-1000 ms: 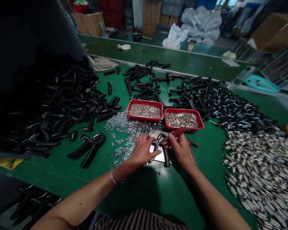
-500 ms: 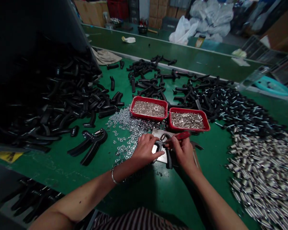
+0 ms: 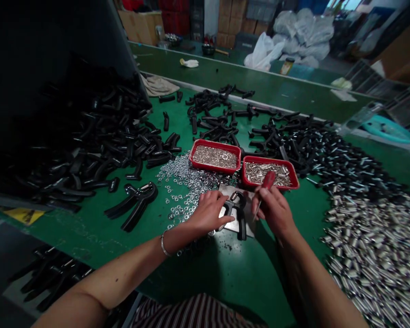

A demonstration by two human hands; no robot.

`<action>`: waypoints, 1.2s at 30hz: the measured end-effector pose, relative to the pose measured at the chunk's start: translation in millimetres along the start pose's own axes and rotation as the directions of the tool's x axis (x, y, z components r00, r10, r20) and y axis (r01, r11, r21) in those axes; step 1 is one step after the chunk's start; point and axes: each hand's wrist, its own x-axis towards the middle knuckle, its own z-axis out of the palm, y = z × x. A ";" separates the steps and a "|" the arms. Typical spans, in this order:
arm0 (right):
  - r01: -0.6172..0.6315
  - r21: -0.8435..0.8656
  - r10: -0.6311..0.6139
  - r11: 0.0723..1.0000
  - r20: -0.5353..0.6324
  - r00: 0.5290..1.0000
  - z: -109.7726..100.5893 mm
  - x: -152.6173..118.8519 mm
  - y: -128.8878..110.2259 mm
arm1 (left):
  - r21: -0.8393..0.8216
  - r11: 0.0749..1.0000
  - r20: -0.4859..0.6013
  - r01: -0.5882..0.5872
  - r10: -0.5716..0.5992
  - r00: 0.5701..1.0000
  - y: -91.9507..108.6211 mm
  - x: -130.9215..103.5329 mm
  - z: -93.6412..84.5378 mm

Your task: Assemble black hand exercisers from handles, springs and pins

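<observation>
My left hand (image 3: 210, 212) grips the left side of a black spring clamp (image 3: 241, 216), which lies on a metal plate (image 3: 250, 226) with its handles toward me. A small spring shows at the clamp's upper part. Just right of the clamp, my right hand (image 3: 275, 209) is closed on a red-handled tool (image 3: 268, 180), its thin shaft pointing down over the plate. Small metal rings (image 3: 181, 182) lie scattered left of the plate. Behind it stand a red tray of tiny rings (image 3: 214, 169) and a red tray of small metal pins (image 3: 271, 186).
Another spring clamp (image 3: 136, 205) lies at the left. Black handles (image 3: 123, 150) are heaped behind it, and black parts with screws (image 3: 348, 159) spread at the right. Metal springs (image 3: 379, 250) are piled at the near right. A cloth (image 3: 159, 85) lies at the back.
My right hand has moved right, off the clamp, and the red-handled tool has swung from nearly level to steeper. My left hand stays at the clamp. The whole view has shifted slightly.
</observation>
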 end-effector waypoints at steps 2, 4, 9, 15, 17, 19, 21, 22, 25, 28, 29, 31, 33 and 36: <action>-0.085 -0.251 0.084 0.964 -0.012 0.996 -34.6 -6.1 12.5 | -0.038 0.998 0.015 -0.057 0.057 0.998 -6.6 6.5 -12.1; -0.128 -0.548 0.094 0.827 -0.091 0.991 -76.5 -13.8 24.3 | -0.017 0.995 -0.027 -0.097 0.096 0.995 -19.7 24.9 -31.4; -0.231 -0.907 0.143 0.353 -0.192 0.971 -148.7 -26.1 19.8 | 0.373 0.922 -0.141 0.105 -0.056 0.988 -67.9 104.5 -83.3; 0.181 -0.866 -0.199 0.465 0.097 0.975 -81.1 23.8 -8.3 | 0.478 0.873 -0.098 0.099 -0.059 0.993 -85.2 141.4 -91.7; 0.323 -0.864 -0.237 0.386 0.246 0.940 -35.7 58.8 -14.5 | 0.500 0.861 -0.121 0.095 -0.039 0.992 -83.7 138.9 -85.6; 0.395 -0.885 -0.250 0.247 0.336 0.908 5.7 97.8 -19.0 | 0.514 0.851 -0.139 0.106 -0.039 0.990 -83.0 136.9 -81.0; 0.429 -0.880 -0.251 0.205 0.376 0.892 36.0 134.8 -20.4 | 0.519 0.847 -0.147 0.118 -0.048 0.988 -83.1 137.0 -79.0; 0.437 -0.878 -0.245 0.195 0.388 0.888 45.9 150.7 -19.5 | 0.519 0.846 -0.152 0.123 -0.050 0.987 -83.2 137.5 -78.7; 0.440 -0.877 -0.227 0.195 0.396 0.890 56.4 182.3 -11.4 | 0.514 0.845 -0.179 0.145 -0.060 0.982 -82.7 137.7 -77.7; 0.420 -0.882 -0.218 0.212 0.377 0.900 51.6 189.8 -0.7 | 0.494 0.852 -0.211 0.170 -0.073 0.975 -81.5 135.3 -73.8; 0.412 -0.884 -0.219 0.219 0.367 0.904 49.8 188.9 1.9 | 0.483 0.858 -0.217 0.175 -0.076 0.973 -81.5 134.6 -72.2; 0.396 -0.888 -0.223 0.233 0.347 0.911 48.3 185.8 5.1 | 0.453 0.874 -0.219 0.175 -0.081 0.972 -83.0 134.7 -69.3; 0.380 -0.892 -0.227 0.245 0.328 0.917 49.4 183.5 6.4 | 0.415 0.894 -0.213 0.167 -0.083 0.974 -86.6 136.7 -68.3; 0.357 -0.897 -0.234 0.262 0.300 0.925 52.4 182.9 7.6 | 0.356 0.924 -0.203 0.137 -0.067 0.977 -93.3 139.6 -72.1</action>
